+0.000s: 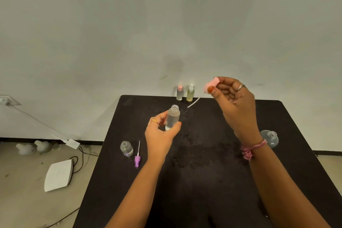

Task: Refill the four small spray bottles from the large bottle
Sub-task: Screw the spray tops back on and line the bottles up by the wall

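Gripping an uncapped bottle (173, 117), the left hand (161, 131) hides its base; at 2 o'clock, the right hand (234, 102) pinches a blurred pink sprayer (211, 84).

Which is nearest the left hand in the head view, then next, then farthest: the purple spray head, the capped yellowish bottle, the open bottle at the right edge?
Measured from the left hand, which holds an uncapped small bottle:
1. Purple spray head, lying on the table just to its lower left.
2. Capped yellowish bottle, upright at the table's far edge.
3. Open bottle, at the right edge, beyond the right wrist.
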Demonstrator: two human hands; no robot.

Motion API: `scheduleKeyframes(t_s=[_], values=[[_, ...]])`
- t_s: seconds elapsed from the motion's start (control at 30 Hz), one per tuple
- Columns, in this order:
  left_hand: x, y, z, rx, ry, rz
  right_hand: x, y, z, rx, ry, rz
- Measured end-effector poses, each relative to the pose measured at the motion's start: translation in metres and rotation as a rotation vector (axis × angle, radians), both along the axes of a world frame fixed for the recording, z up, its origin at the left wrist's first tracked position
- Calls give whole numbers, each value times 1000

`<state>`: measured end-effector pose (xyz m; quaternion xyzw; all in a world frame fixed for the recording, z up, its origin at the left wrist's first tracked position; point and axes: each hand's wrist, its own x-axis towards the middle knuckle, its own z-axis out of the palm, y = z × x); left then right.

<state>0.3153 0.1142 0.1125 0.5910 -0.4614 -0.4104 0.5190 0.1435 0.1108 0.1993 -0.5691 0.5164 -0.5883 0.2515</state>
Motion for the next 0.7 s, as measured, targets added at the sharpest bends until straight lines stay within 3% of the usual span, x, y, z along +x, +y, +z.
scheduleKeyframes(t_s=[0.33,0.7], values=[[-3,7,39,-62,18,-40,11,7,61,-150,-59,127],[-4,12,54,-119,28,-40,17,0,74,13,202,255]])
